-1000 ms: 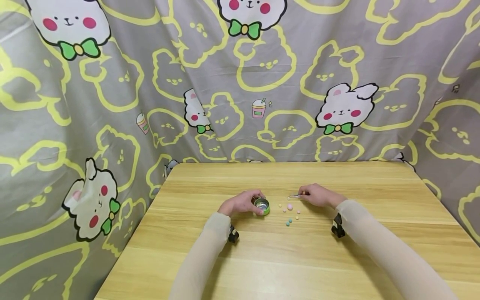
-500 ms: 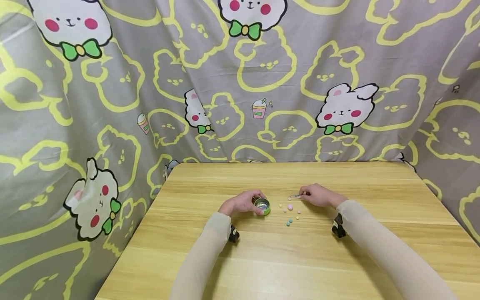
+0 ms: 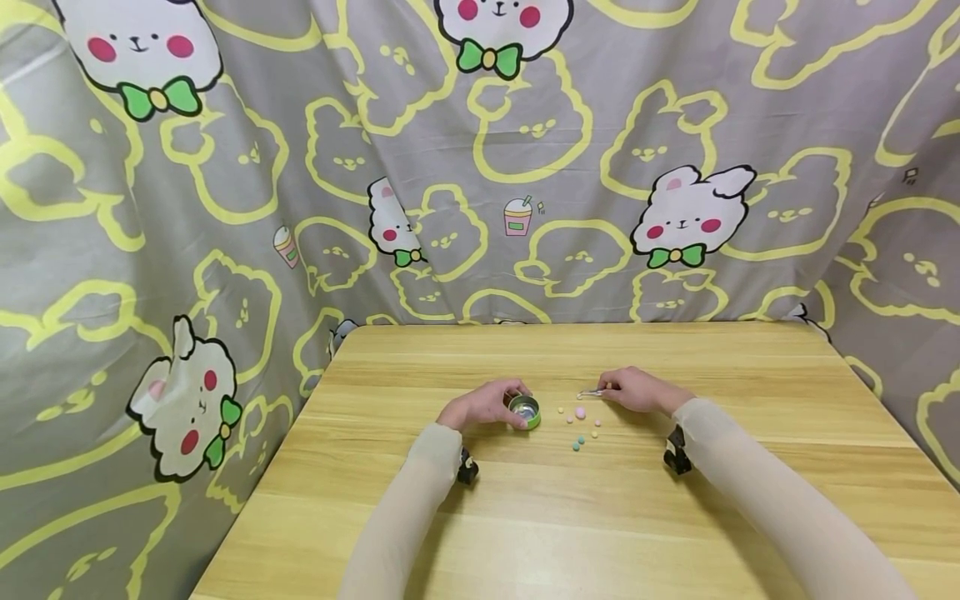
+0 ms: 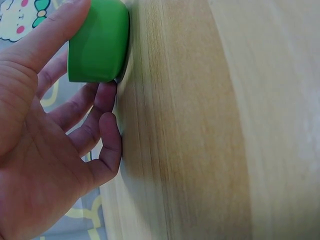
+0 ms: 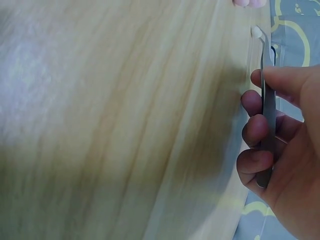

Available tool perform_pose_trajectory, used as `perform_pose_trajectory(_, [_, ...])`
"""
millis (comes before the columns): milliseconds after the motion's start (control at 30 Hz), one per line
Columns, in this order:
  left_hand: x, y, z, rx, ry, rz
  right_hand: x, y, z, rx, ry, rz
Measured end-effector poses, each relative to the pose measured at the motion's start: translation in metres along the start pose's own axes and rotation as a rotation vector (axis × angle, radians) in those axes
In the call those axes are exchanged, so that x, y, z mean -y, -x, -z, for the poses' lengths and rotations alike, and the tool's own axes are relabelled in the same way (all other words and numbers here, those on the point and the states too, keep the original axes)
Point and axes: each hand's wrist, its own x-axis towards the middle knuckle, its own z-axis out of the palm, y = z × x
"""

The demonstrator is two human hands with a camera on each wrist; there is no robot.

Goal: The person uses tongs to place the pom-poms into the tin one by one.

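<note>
My left hand (image 3: 487,404) holds a small round green tin (image 3: 534,422) on the table, its opening upward and its metal inside showing. In the left wrist view the thumb lies on the wall of the tin (image 4: 100,45) and fingers curl behind it. My right hand (image 3: 637,390) grips metal tweezers (image 5: 268,110) with a bent tip. A small whitish ball (image 5: 257,32) sits at the tweezers' tips, low over or on the tabletop; whether the tips pinch it I cannot tell. Between the hands lie several small balls, among them a larger pink ball (image 3: 580,412) and a teal ball (image 3: 576,447).
The wooden table (image 3: 525,517) runs under both forearms. A grey patterned curtain (image 3: 570,192) hangs behind it and along both sides. Yellow balls (image 3: 595,435) and small pink balls (image 3: 597,423) are scattered right of the tin. Black wrist cameras (image 3: 677,454) sit under the sleeves.
</note>
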Motion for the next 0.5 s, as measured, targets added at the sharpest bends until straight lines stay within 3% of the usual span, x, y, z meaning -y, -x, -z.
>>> perform_pose_trajectory(500, [0.0002,-0.0003,0.0002,-0.001,-0.010,-0.008,0.0008,0.0029,0.0018,0.003,-0.010,-0.001])
